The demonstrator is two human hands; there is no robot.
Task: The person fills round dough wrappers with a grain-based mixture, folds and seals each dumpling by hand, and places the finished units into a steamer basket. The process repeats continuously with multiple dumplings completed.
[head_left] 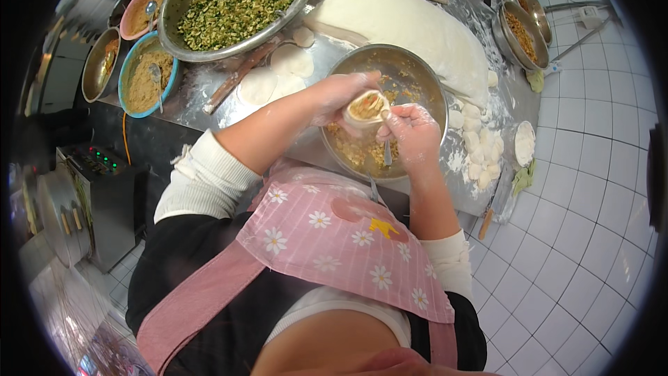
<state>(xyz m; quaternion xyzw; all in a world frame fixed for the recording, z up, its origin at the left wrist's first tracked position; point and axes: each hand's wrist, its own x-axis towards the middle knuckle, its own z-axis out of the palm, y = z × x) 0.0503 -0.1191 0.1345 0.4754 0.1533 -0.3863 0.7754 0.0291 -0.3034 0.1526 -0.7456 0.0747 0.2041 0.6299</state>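
Observation:
A round dough wrapper [360, 120] is cupped in my left hand [339, 96], above a steel mixing bowl [441, 89]. Chopped filling [371, 106] with orange and green bits shows in its open mouth. With thumb and fingers, my right hand [416, 133] pinches the wrapper's near rim. A metal utensil [388, 154] shows just below that hand; whether the fingers grip it or it rests in the bowl, I cannot tell. More crumbly filling clings to the bowl's wall and bottom. Flat dough rounds [258, 85] lie on the floured steel table, left of the bowl.
Behind the bowl lies a large dough slab [402, 21]. Small dough pieces [482, 154] are heaped to the right, near a wooden-handled knife [486, 223]. A rolling pin [242, 74] lies left. A large basin [169, 36] of chopped greens and a blue-rimmed bowl [123, 89] stand far left.

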